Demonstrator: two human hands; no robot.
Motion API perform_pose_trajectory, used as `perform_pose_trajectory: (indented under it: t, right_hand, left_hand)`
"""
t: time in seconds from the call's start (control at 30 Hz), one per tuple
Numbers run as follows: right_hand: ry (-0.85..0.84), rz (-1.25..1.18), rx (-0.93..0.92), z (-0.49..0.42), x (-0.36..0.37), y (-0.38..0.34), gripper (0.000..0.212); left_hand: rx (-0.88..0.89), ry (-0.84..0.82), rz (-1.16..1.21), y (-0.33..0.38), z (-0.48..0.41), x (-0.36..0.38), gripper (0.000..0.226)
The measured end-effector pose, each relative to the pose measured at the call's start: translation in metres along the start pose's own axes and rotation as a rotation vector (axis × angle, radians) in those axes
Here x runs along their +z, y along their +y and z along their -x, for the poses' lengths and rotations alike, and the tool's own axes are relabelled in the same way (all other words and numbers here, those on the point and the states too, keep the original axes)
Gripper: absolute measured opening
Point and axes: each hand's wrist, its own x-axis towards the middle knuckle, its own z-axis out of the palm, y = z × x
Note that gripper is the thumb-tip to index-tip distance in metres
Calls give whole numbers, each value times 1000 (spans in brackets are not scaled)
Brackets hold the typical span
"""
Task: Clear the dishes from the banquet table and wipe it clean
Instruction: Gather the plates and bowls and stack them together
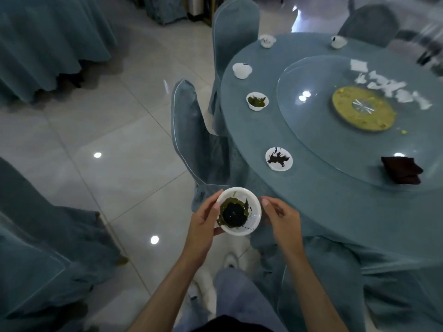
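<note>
My left hand (203, 218) grips a white bowl (254, 208) with dark and green leftovers, held over the floor just off the table's edge. My right hand (280, 220) hovers beside the bowl's right rim, fingers apart, holding nothing. On the round blue-clothed table (335, 207) stand a stained white dish (279, 158), a small bowl with greens (257, 101), and three white cups (242, 70), (267, 40), (338, 41). A dark folded cloth (401, 170) lies on the glass turntable (318, 130).
Crumpled white tissues (388, 88) and a yellow centre disc (364, 109) sit on the turntable. Blue-covered chairs (191, 130), (233, 39) stand against the table's left side. Another draped table (48, 44) is at far left. Glossy tiled floor (107, 152) lies between.
</note>
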Motion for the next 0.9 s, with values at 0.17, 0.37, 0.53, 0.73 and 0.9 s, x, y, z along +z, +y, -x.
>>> perform_pose_trajectory:
  t: [0.17,0.37,0.53,0.73,0.9]
  right_hand:
    - [25,44,76,-77,-15,26,13]
    - [90,224,128,-188,-43,71,14]
    - [188,211,253,-247,-49,93,25]
    - [214,140,396,-283,-46,114,32]
    - [222,251,453,-294,-39,132,21]
  left_hand:
    - [-33,36,-10,2,-60,10,29]
    - [-77,88,-52,14,-143,39,30]
    - [-90,127,-90,31,-194,62,30]
    - [-132,145,-88,40,-234,74,30]
    - [-147,118,-128,40,-257,77,30]
